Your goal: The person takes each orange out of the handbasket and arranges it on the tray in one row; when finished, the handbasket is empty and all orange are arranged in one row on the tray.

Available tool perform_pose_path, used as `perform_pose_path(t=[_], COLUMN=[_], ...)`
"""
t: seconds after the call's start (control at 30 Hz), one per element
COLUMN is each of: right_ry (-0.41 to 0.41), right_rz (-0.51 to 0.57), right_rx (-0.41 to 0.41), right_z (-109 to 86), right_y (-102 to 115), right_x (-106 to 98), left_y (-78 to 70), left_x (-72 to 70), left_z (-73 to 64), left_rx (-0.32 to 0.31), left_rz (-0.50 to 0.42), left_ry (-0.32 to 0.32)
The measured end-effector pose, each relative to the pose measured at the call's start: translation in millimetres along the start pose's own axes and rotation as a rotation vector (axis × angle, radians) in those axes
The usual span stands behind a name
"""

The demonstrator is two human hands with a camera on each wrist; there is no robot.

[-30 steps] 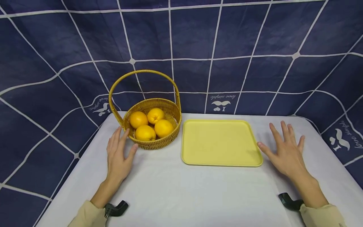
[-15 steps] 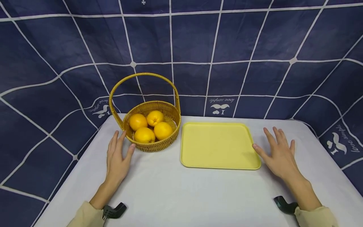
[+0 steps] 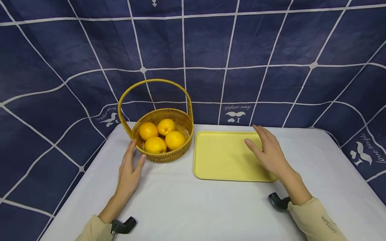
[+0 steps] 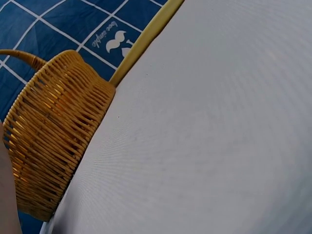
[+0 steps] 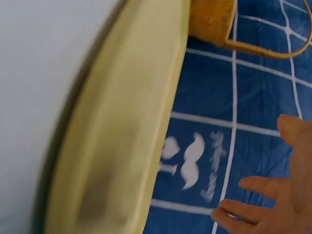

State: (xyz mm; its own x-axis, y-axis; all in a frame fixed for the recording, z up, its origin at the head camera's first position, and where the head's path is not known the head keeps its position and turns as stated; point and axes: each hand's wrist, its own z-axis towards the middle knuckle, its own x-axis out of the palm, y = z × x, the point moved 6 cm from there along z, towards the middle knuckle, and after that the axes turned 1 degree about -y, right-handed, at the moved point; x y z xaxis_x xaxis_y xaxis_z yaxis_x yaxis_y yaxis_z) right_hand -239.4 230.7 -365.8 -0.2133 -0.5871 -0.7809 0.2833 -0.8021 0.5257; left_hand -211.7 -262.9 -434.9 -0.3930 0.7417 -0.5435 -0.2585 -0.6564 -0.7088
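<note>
A woven basket [image 3: 163, 157] with a tall arched handle stands at the back left of the table. Inside it lie several oranges [image 3: 155, 145]. My left hand [image 3: 129, 175] is just in front of its left side, fingertips close to the rim, fingers extended and holding nothing. To the right of the basket lies a flat yellow tray [image 3: 223, 157] with nothing on it. Over the tray's right part hovers my right hand [image 3: 269, 152], fingers spread, thumb pointing left, holding nothing. In the left wrist view the basket's wall [image 4: 58, 126] fills the left side.
A white cloth [image 3: 205, 207] covers the table. Behind and at both sides hangs a dark blue curtain [image 3: 205, 83] with white lines, meeting the table's back edge. Each wrist wears a black camera mount, such as the right mount [image 3: 278, 202].
My right hand has moved left, from beside the tray to over its right part. The left hand has stayed near the basket. The head view has tilted slightly.
</note>
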Motion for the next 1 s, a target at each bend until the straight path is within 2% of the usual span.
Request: perform_pose_path(t=[0.3,0.63,1.0], right_ry=[0.048,0.115,0.140], right_rz=[0.062,0.184,0.308], right_rx=[-0.015,-0.025,-0.034], right_z=[29.5,56.2,73.8], right_y=[48.3,112.6,159.9], right_x=[31.8,63.7,94.4], left_y=[0.0,0.1,-0.7], left_x=[4.3,-0.4,2.6], left_z=[6.2,3.6,0.7], left_rx=[-0.010,-0.009,-0.022], left_rz=[-0.009,-0.011,-0.015], left_ry=[0.056,0.054,0.055])
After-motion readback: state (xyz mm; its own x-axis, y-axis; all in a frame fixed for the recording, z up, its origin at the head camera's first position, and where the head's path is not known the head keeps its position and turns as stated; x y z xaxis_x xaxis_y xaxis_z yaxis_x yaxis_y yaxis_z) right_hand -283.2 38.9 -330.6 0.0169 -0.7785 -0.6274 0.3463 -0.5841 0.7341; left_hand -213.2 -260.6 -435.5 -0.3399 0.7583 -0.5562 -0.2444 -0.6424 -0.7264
